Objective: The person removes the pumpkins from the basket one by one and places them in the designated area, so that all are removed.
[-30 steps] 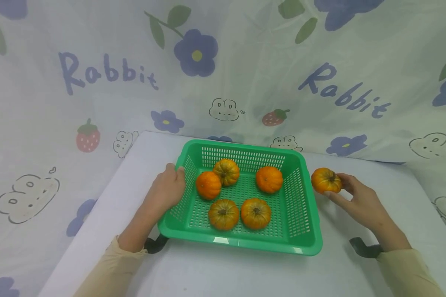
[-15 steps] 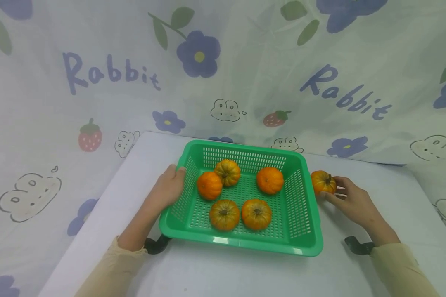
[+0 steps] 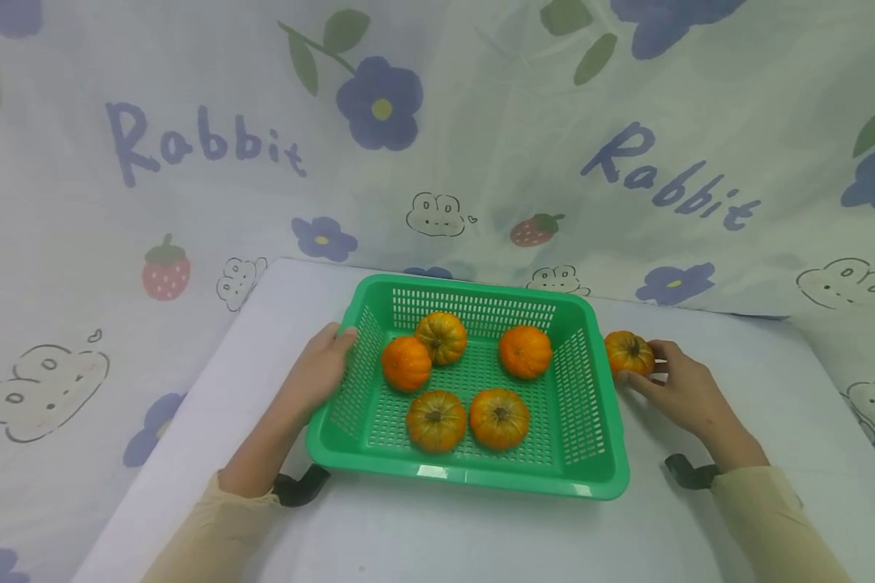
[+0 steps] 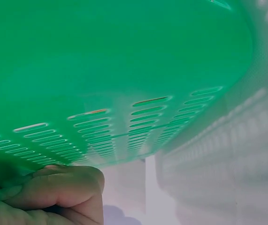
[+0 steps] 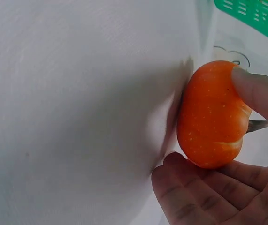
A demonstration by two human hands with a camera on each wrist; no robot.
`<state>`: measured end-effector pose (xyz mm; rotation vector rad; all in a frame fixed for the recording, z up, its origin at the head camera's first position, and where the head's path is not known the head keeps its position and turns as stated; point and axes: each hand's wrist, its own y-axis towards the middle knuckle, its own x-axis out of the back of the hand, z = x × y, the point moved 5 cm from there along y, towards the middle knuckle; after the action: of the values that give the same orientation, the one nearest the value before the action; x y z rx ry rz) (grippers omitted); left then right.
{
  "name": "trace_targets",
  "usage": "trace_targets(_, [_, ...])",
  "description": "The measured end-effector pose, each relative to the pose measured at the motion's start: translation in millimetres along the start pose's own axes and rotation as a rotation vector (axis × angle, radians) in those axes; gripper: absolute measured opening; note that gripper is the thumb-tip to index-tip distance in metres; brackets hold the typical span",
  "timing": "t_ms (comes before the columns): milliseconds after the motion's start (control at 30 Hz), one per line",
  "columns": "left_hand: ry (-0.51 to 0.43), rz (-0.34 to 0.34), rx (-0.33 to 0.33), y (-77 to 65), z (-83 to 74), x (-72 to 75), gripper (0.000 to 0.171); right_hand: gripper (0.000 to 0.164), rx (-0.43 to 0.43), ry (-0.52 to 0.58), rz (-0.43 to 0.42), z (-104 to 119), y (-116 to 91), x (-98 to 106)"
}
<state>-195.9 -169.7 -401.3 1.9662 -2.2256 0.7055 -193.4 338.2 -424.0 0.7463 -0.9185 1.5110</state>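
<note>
Held pumpkin (image 5: 213,115): squat, ribbed, pale-speckled orange, dark-stemmed

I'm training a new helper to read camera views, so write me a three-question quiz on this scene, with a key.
1. How many small pumpkins lie inside the green plastic basket?
2. True or false: the left hand grips the basket's left side.
3. What does the right hand hold?
a) nothing
b) a pumpkin inside the basket
c) a pumpkin outside the basket

Key:
1. Five.
2. True.
3. c
</note>
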Motion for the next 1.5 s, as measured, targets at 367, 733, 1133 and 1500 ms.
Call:
trace_targets(367, [0.011, -0.016, -0.013, -3.5, -3.3, 0.4, 0.052, 0.102, -0.024, -0.002, -0.010, -3.5, 0.4, -0.2])
trace_targets(733, [0.014, -0.023, -0.008, -1.9, -0.6, 0.3, 0.055, 0.111, -0.056, 0.009, 0.016, -8.4, -1.4, -2.3])
trace_targets(1133, [0.031, -0.022, -0.009, -2.3, -1.8, -0.2, 0.055, 0.109, -0.053, 0.036, 0.028, -9.6, -6.5, -2.9])
trace_targets(1500, [0.022, -0.008, -0.024, -2.9, -1.7, -0.8, 0.057, 0.108, -0.035, 0.080, 0.075, -11.2, -9.8, -1.8])
